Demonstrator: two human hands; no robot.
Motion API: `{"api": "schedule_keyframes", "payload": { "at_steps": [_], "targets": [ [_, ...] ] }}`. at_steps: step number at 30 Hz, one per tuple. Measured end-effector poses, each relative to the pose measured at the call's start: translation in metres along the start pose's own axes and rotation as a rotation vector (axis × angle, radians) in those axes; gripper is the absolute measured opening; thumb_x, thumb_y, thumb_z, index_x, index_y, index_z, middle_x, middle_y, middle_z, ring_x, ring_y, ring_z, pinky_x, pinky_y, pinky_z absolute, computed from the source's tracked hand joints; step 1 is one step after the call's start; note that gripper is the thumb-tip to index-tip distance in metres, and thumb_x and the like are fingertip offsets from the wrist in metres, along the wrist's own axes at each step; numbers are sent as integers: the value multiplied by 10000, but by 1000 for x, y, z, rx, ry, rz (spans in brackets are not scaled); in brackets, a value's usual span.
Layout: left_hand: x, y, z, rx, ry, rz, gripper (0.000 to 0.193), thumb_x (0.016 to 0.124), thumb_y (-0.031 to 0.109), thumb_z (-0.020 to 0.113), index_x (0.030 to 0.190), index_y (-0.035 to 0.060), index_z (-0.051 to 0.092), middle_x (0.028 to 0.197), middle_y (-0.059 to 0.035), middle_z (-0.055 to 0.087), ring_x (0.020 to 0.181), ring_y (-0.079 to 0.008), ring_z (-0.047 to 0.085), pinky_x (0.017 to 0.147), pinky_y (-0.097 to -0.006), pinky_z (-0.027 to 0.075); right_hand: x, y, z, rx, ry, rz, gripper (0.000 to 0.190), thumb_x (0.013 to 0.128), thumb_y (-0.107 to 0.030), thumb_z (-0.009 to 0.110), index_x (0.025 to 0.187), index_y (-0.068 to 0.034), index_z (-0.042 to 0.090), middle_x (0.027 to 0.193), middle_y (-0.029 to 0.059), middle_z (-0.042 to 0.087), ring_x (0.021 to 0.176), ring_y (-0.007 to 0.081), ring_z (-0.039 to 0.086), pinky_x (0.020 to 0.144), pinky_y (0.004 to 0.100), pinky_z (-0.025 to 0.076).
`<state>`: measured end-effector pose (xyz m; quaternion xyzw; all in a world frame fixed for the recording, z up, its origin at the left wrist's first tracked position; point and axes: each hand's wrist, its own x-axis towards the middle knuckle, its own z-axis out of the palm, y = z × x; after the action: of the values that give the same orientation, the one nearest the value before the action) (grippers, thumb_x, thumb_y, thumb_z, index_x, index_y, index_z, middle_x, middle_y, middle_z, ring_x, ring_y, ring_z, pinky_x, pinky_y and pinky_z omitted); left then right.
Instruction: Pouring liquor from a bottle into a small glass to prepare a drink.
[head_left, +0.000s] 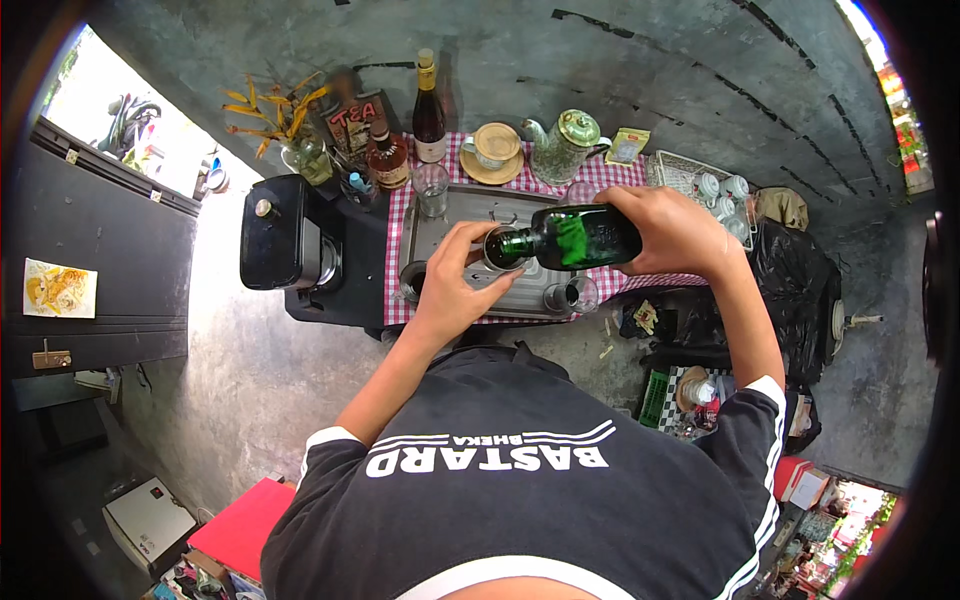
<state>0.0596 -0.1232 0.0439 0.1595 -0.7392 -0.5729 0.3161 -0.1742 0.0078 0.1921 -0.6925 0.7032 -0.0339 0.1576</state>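
Note:
My right hand (667, 229) grips a dark green glass bottle (577, 237), tipped nearly level with its neck to the left. The bottle's mouth lies over the opening of a drinking glass (491, 259). My left hand (457, 281) holds that glass between thumb and fingers. Whether liquid is flowing cannot be seen. Below them is a grey metal tray (480, 206). Near its front left corner stands a glass with dark contents (412, 282), partly behind my left hand. Another glass with dark contents (571, 295) is at the front right, and a clear glass (431, 190) at the back left.
A red checked cloth (393, 247) lies under the tray. Behind it are a corked wine bottle (429, 112), a lidded cup on a saucer (493, 150) and an enamel teapot (564, 146). A black coffee machine (277, 232) stands left. Cups fill a wire basket (675, 169) at right.

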Motion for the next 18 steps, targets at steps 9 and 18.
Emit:
{"api": "schedule_keyframes", "payload": {
  "at_steps": [9,18],
  "targets": [
    [-1,1,0,17,6,-10,538,767,1,811,1246,-5,565,1225,-101,586,1130,-198,637,940,-331,570,1,3,2,-6,-14,3,550,638,-136,811,1140,-67,595,898,172,686,873,383,677,746,457,527],
    [-2,-4,-3,8,13,-37,523,774,0,804,1238,-9,563,1213,-96,589,1117,-189,640,942,-326,566,3,6,12,75,34,-33,606,626,-138,824,1177,-65,581,924,174,687,883,388,676,747,450,531]
  ]
}}
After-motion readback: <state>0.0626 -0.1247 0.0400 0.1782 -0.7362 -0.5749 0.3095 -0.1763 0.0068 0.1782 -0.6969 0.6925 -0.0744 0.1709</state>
